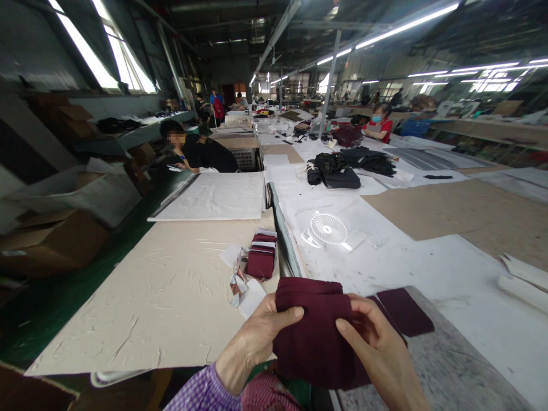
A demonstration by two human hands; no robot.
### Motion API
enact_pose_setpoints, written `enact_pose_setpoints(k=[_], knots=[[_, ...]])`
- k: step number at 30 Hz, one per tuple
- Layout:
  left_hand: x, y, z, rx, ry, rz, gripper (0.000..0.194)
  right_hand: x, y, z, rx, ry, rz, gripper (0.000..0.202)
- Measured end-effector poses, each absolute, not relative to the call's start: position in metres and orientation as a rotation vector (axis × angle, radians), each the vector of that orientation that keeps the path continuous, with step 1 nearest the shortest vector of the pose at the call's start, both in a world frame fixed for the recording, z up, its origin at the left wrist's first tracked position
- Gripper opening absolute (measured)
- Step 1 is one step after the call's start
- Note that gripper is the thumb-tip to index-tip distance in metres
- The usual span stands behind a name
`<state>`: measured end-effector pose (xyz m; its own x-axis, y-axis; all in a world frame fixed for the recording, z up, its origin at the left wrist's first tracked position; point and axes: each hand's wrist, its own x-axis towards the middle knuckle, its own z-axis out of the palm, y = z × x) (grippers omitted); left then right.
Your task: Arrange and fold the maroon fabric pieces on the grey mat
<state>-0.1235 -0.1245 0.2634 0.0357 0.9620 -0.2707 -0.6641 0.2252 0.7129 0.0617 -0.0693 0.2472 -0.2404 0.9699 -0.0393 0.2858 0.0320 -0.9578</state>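
Both hands hold up a stack of maroon fabric pieces [314,337] in front of me. My left hand [268,325] grips its left edge, thumb lying on the front. At the right edge my right hand [377,342] pinches the cloth between thumb and fingers; the fingertips behind it are partly hidden. Beyond the stack, a bundle of maroon cut pieces [261,262] with white layers sits at the cream table's edge, beside paper and fabric scraps [246,288]. Flat maroon pieces [405,311] lie on a grey speckled board [449,365] to the right.
A white fan [329,228] lies on the white table [462,274]. Dark folded garments [342,165] are farther back. A gap [285,237] runs between the tables. Brown paper [483,217] covers the right side. One person [209,151] leans at the left; another [381,128] is at the back right.
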Motion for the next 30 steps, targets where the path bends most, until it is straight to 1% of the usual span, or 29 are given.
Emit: enact_pose_setpoints(k=[2,4,6,8,11,13,17,23,26,30], knots=[[-0.123,-0.126,0.263,0.494,0.823,1.275,0.029,0.061,-0.068,0.252,-1.219,-1.765,0.950,0.034],[-0.121,-0.127,0.263,0.547,0.820,1.203,0.031,0.061,-0.066,0.257,-1.132,-1.947,0.798,0.032],[-0.119,-0.128,0.261,0.594,0.823,1.121,0.033,0.061,-0.065,0.263,-1.106,-2.070,0.847,0.030],[-0.117,-0.128,0.259,0.633,0.831,1.063,0.034,0.063,-0.064,0.267,-1.156,-2.109,0.988,0.028],[-0.118,-0.129,0.256,0.664,0.845,1.029,0.033,0.067,-0.063,0.267,-1.210,-2.054,1.234,0.024],[-0.120,-0.129,0.252,0.653,0.855,1.024,0.033,0.071,-0.064,0.261,-1.170,-2.012,1.310,0.025],[-0.124,-0.129,0.245,0.617,0.848,1.029,0.032,0.080,-0.069,0.240,-1.060,-1.991,1.252,0.035],[-0.124,-0.133,0.237,0.589,0.851,0.985,0.037,0.083,-0.077,0.222,-0.972,-1.998,1.202,0.039],[-0.121,-0.135,0.237,0.596,0.866,0.951,0.038,0.079,-0.078,0.226,-0.968,-2.007,1.181,0.035],[-0.117,-0.134,0.239,0.630,0.877,0.916,0.038,0.077,-0.075,0.231,-1.069,-1.988,1.296,0.028]])
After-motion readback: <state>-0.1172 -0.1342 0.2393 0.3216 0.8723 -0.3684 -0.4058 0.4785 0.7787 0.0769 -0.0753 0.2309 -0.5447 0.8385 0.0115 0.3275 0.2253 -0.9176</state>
